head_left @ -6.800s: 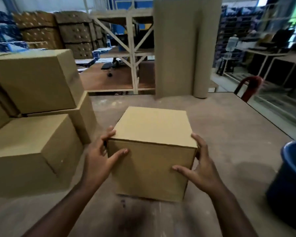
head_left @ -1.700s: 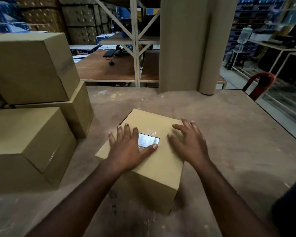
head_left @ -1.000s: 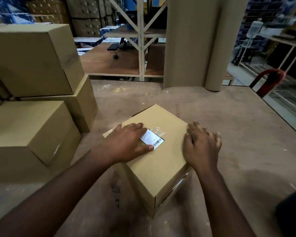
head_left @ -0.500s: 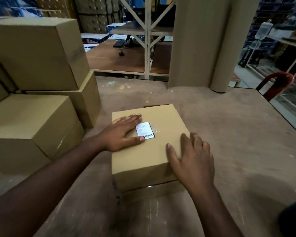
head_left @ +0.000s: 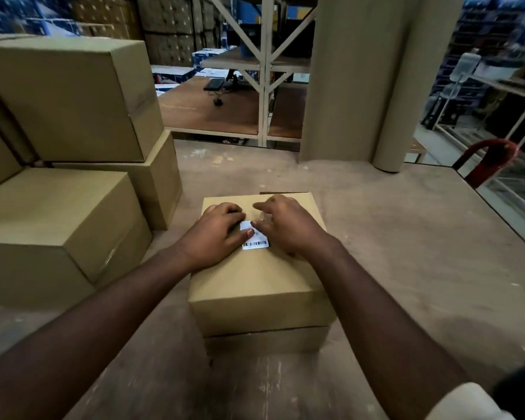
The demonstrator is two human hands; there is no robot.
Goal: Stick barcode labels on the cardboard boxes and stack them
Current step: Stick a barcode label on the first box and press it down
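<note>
A small cardboard box [head_left: 259, 286] stands on the worn table top in front of me. A white barcode label [head_left: 255, 241] lies on its top face, partly covered by my fingers. My left hand [head_left: 217, 234] rests flat on the box top, its thumb on the label's left edge. My right hand [head_left: 285, 225] lies over the label's right side with fingers spread and pressing down. A stack of larger cardboard boxes [head_left: 64, 183] stands at the left.
The table's surface [head_left: 406, 253] stretches to the right, with its edge on that side. A wide roll of brown paper [head_left: 358, 80] stands upright at the back. A red chair back [head_left: 491, 159] shows beyond the right edge. Shelving frames [head_left: 264, 71] stand behind.
My right hand has moved from the box's near right corner up onto the label. The left hand stays on the box top beside the label. The box sits squarer to me.
</note>
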